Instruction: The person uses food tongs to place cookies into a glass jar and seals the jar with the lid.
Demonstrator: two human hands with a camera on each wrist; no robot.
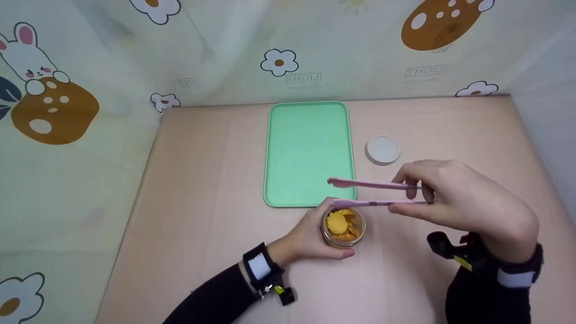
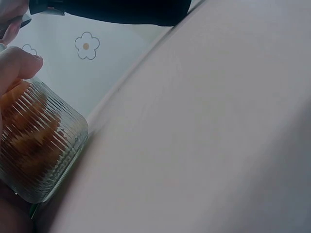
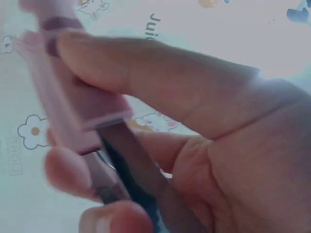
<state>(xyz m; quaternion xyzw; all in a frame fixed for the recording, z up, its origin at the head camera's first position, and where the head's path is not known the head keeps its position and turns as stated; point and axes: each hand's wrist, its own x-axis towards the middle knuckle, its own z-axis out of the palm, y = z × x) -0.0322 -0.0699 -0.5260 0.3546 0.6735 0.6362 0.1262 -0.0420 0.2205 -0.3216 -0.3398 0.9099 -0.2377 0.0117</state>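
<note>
My left hand (image 1: 310,238) grips a ribbed glass jar (image 1: 344,243), its fingers and thumb curled around the side. Orange-yellow crinkled pieces (image 1: 345,229) fill the jar, and one round yellow piece (image 1: 336,223) lies on top. In the left wrist view the ribbed jar (image 2: 48,141) shows the pieces through its wall. My right hand (image 1: 463,198) holds pink tongs (image 1: 373,185) between thumb and fingers. The two tong arms are spread with nothing between their tips, and the nearer tip overlaps the jar's rim in the head view. Up close, the right wrist view shows the thumb pressing the tongs (image 3: 92,97).
Behind the jar lies a green rectangular tray (image 1: 306,153) on the pale tabletop (image 1: 202,180). A round white lid (image 1: 382,150) rests right of the tray. A printed curtain (image 1: 225,45) borders the table's back and left edges.
</note>
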